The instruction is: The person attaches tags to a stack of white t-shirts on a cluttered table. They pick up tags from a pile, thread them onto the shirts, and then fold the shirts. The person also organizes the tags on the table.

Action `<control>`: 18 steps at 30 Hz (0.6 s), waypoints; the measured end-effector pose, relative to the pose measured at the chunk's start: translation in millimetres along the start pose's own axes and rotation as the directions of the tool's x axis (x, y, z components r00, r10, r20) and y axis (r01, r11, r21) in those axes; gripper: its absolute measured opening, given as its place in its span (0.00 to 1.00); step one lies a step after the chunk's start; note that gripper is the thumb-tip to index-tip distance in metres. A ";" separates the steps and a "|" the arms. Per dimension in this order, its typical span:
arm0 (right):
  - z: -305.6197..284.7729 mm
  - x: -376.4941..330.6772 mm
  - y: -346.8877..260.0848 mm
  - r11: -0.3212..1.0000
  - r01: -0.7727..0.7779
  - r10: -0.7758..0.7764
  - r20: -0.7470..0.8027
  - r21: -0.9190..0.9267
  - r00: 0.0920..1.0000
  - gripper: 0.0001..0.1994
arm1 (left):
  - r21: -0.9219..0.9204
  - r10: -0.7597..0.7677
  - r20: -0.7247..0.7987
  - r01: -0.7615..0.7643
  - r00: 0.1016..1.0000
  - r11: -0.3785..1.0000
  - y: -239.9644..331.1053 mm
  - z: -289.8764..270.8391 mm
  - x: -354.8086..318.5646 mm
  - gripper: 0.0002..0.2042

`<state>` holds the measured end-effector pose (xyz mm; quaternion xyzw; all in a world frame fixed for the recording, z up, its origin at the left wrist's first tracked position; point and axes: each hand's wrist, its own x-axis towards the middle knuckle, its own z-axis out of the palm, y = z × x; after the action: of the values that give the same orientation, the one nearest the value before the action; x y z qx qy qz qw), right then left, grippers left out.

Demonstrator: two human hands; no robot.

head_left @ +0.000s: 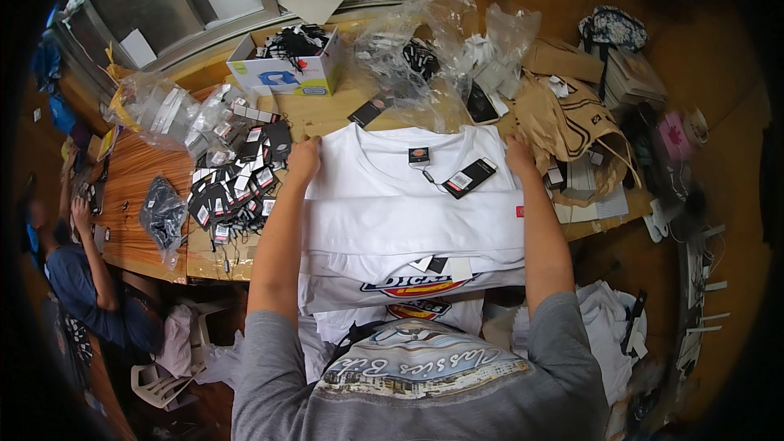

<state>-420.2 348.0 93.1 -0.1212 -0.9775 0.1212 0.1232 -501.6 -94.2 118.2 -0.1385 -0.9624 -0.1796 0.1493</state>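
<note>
A folded white T-shirt (376, 224) lies in front of me on the table, its neckline away from me. At its left shoulder, my left hand (304, 159) is closed on the fabric edge. My right hand (519, 153) pinches the opposite shoulder. A black hang tag (471, 178) rests on the shirt's upper chest, strung near the black neck label (419, 156). A small red tab (520, 211) shows at the right edge. Nearer to me, more white shirts with a printed front (335, 298) are layered. Both hands' fingertips are partly hidden.
Loose black tags (237, 188) are heaped left of the shirt. Behind stand a white box (282, 77) of black tags and clear plastic bags (416, 41). A tan bag (572, 126) sits at right. At far left, another person (102, 278) works at the table.
</note>
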 end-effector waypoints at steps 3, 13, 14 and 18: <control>1.0 7.4 12.2 0.990 0.034 -0.037 0.022 0.135 0.999 0.12 | -0.082 0.099 0.056 -0.094 0.994 0.992 -16.0 6.2 6.2 0.11; -95.2 -24.3 -31.4 0.945 0.053 -0.076 0.061 0.322 0.995 0.08 | -0.749 -0.171 0.178 0.246 0.969 0.616 -28.4 -53.2 -2.3 0.03; -103.6 -35.7 -29.6 0.944 0.148 -0.140 -0.047 0.296 0.989 0.08 | -0.852 -0.134 0.218 0.255 0.967 0.457 -29.7 -62.0 -12.5 0.03; -141.0 -101.4 -27.0 0.888 0.453 -0.450 -0.342 -0.074 0.825 0.07 | -0.825 -0.029 0.310 0.283 0.950 0.490 -36.2 -109.2 -83.4 0.05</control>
<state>-292.3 324.7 211.4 0.0943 -0.9398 0.0702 0.3209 -410.7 -186.7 176.4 -0.1275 -0.7640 -0.6273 -0.0812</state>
